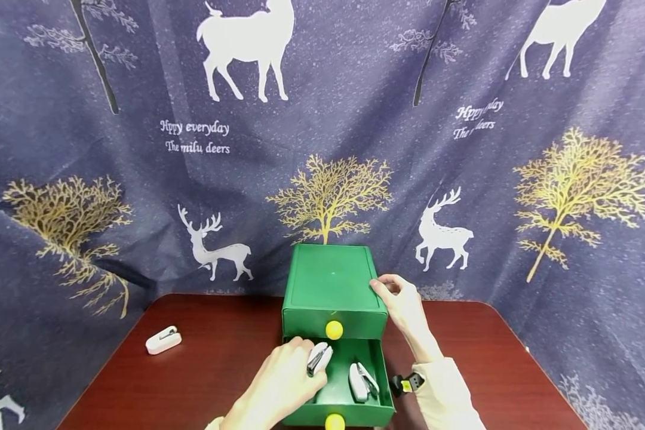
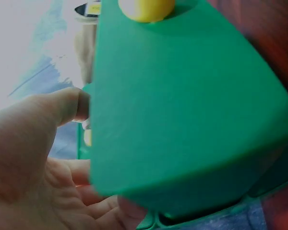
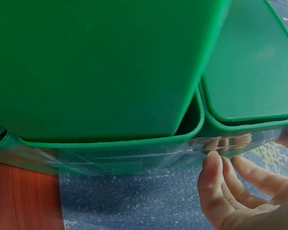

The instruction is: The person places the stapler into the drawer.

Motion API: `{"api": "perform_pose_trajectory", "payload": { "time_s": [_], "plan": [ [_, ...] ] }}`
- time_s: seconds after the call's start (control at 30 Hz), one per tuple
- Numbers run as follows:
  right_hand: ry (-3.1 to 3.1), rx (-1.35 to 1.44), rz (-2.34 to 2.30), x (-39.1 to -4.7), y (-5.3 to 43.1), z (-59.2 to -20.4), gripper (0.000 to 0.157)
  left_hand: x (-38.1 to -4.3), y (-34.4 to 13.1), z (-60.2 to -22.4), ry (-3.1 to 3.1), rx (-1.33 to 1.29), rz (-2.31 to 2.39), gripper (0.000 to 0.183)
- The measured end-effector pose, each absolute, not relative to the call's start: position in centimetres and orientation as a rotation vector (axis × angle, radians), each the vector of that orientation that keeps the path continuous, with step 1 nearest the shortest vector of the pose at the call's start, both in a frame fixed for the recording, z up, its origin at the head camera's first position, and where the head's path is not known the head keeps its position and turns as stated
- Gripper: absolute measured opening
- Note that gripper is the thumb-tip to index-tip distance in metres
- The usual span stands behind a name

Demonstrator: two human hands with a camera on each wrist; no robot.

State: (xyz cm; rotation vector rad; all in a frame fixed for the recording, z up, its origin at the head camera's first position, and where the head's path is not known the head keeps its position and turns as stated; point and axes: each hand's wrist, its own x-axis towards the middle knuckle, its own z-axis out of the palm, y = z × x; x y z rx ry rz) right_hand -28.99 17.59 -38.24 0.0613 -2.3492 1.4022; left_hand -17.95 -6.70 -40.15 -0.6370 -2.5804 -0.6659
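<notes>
In the head view a green two-drawer box stands on the table, its lower drawer pulled out. My left hand reaches into that drawer and holds a small white stapler between thumb and fingers. A second white stapler lies on the drawer floor to the right. The left wrist view shows the drawer front hiding the fingertips and the held stapler. My right hand touches the box's right side near the top; its bent fingers rest against that wall in the right wrist view.
Another white stapler lies on the left of the dark red table. Yellow round knobs sit on both drawer fronts, the upper one closed. A blue deer-print cloth hangs behind the table.
</notes>
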Motion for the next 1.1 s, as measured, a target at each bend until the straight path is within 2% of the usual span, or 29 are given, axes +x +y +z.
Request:
{"api": "perform_pose_trajectory", "payload": {
  "time_s": [0.63,1.1],
  "plan": [
    [-2.354,0.068,1.432,-29.2,17.6,-38.5,0.029,-19.0,-3.7,-40.8,-2.787,-0.604,-0.725,0.020],
    [-2.345,0.061,1.426,-29.1,17.8,-38.3,0.029,-19.5,-2.1,-41.5,-2.847,-0.562,-0.581,0.024]
  ]
}}
